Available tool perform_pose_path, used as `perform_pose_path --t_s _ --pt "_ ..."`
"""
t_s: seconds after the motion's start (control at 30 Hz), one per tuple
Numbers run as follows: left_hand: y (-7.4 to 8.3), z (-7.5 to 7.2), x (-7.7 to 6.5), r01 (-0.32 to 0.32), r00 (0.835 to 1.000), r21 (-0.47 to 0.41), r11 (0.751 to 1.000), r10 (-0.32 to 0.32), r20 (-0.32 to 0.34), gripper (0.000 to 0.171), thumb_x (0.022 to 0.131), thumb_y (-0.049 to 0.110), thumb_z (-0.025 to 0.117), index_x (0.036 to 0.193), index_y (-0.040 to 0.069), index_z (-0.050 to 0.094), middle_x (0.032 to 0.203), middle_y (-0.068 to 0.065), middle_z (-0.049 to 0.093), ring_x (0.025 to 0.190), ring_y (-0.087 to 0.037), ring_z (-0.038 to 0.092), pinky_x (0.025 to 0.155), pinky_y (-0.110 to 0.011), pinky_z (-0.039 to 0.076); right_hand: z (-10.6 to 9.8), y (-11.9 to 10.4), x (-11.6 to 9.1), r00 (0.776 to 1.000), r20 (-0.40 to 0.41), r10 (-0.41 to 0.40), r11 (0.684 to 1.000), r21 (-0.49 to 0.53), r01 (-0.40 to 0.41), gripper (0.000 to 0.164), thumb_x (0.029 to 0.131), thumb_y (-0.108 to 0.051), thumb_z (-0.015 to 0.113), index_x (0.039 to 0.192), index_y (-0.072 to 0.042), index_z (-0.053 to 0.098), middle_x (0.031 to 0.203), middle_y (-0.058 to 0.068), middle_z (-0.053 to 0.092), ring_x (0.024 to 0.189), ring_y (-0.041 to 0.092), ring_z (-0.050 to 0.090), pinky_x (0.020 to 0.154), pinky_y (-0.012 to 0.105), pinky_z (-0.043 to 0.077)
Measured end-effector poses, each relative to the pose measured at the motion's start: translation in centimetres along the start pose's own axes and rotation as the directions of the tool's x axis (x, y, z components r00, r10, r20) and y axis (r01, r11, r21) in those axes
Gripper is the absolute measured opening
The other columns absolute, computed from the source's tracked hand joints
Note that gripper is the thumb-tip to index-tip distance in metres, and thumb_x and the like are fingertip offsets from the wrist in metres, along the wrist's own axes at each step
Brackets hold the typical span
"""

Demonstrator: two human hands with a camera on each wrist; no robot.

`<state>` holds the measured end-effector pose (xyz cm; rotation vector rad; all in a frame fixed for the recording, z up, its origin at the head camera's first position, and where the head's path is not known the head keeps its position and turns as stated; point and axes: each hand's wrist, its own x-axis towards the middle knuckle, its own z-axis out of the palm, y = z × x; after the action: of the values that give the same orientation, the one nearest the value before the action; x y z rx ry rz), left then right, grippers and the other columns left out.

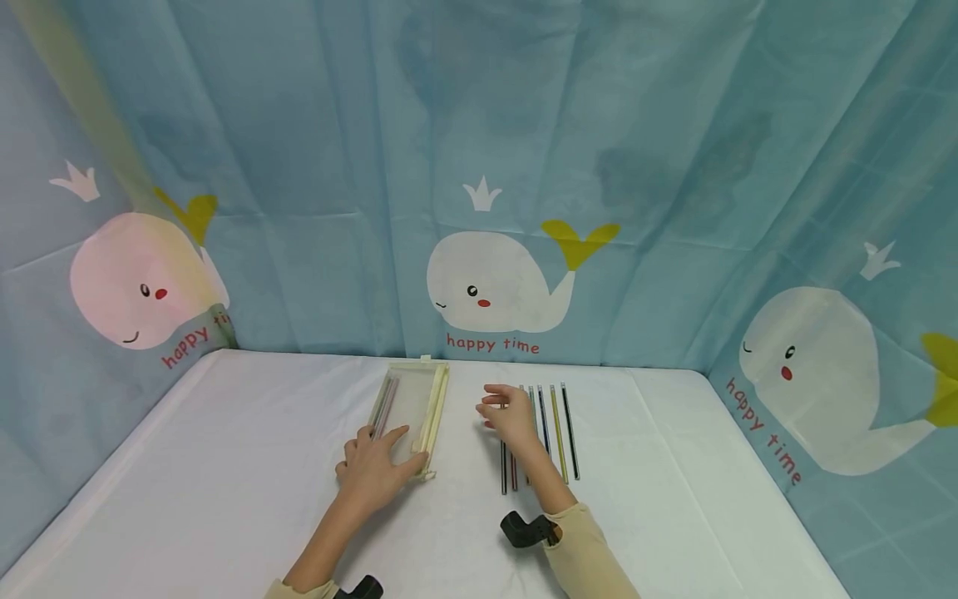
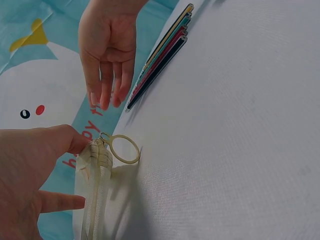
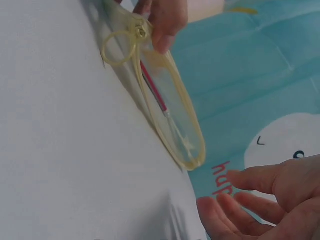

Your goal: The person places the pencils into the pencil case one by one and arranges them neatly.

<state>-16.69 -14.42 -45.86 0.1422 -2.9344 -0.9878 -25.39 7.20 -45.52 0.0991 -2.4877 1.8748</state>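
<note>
A translucent zip pencil pouch (image 1: pixel 410 395) with pale yellow edges lies on the white table; its mouth gapes in the right wrist view. Inside show a red pencil (image 3: pixel 154 87) and a dark one beside it. My left hand (image 1: pixel 372 472) rests across the near end of the pouch, fingers spread, thumb touching the zip side. A yellow ring pull (image 2: pixel 125 149) hangs at the zip end. To the right, my right hand (image 1: pixel 516 424) hovers above a row of several coloured pencils (image 1: pixel 557 428), fingers loosely bent with nothing between them. It partly hides the row.
The white tablecloth (image 1: pixel 696 499) reaches back to a blue curtain (image 1: pixel 337 166) printed with whales, which surrounds the far and side edges. A black wrist mount (image 1: pixel 524 530) sits on the right forearm.
</note>
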Motion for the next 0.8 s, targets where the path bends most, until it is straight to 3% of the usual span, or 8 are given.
perform_pose_path --t_s 0.33,0.63,0.8 --pt "0.0 0.0 0.0 0.001 1.000 -0.004 1.000 -0.001 0.004 0.067 0.094 0.047 0.071 0.144 0.004 0.063 0.150 -0.045 0.037 0.135 -0.066 0.035 0.094 -0.081 0.034 -1.3 0.0 -0.3 0.999 -0.044 -0.004 0.996 -0.089 0.000 0.042 0.094 0.000 0.076 0.133 0.010 0.066 0.113 0.025 0.072 0.086 0.038 0.075 0.072 0.034 0.063" --pt "-0.1 0.1 0.1 0.002 1.000 0.002 1.000 -0.002 0.010 0.067 0.095 0.048 0.071 0.145 0.004 0.063 0.150 -0.045 0.036 0.134 -0.067 0.034 0.093 -0.082 0.034 -1.6 -0.1 -0.4 0.999 -0.052 0.003 0.979 -0.205 -0.014 0.050 0.087 -0.004 0.083 0.132 0.009 0.067 0.114 0.024 0.072 0.104 0.038 0.068 0.082 0.045 0.061" --pt "-0.1 0.0 0.2 0.001 1.000 -0.004 1.000 -0.001 0.022 0.068 0.095 0.049 0.070 0.146 0.005 0.062 0.151 -0.045 0.035 0.135 -0.067 0.033 0.094 -0.082 0.033 -1.6 -0.4 -0.6 0.999 -0.036 0.005 0.958 -0.288 -0.015 0.053 0.085 -0.004 0.085 0.133 0.008 0.067 0.112 0.024 0.072 0.102 0.040 0.068 0.081 0.048 0.059"
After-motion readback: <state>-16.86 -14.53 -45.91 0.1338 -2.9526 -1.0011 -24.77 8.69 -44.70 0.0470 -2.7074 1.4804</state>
